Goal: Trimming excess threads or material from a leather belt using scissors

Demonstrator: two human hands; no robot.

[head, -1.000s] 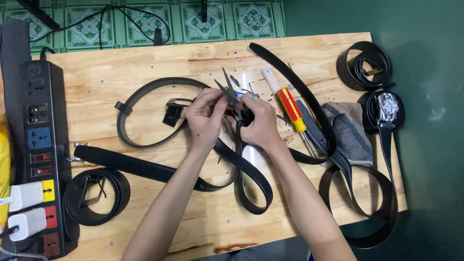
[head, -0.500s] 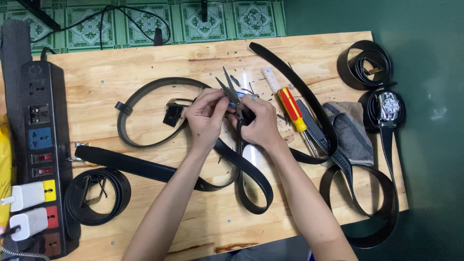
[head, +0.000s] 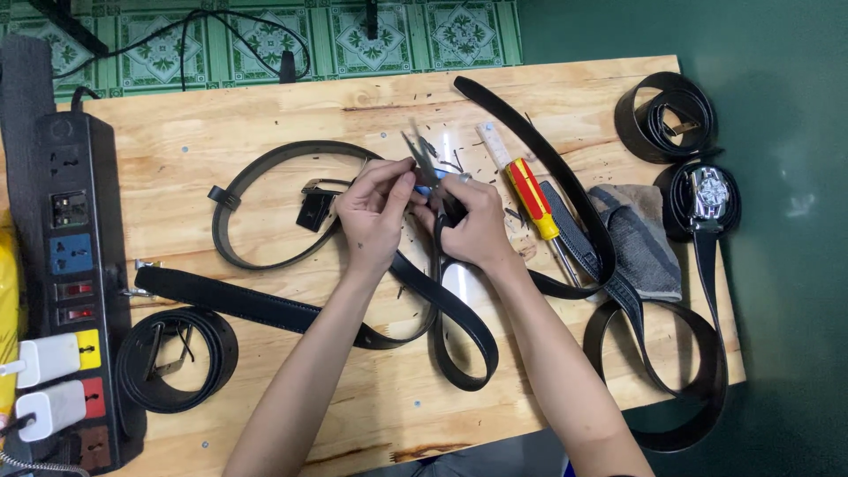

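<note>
black, glossy belt (head: 459,327) loops over the plywood, its end pinched by left hand (head: 375,216) and right hand (head: 477,225) fingers.

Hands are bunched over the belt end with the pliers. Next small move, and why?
Probably a small squeeze of the pliers where they meet the belt. Both the left hand and the right hand are pinched together at the belt's end, with the tool's tips right there. The exact contact point is hidden by fingers, so this is a guess.
</note>
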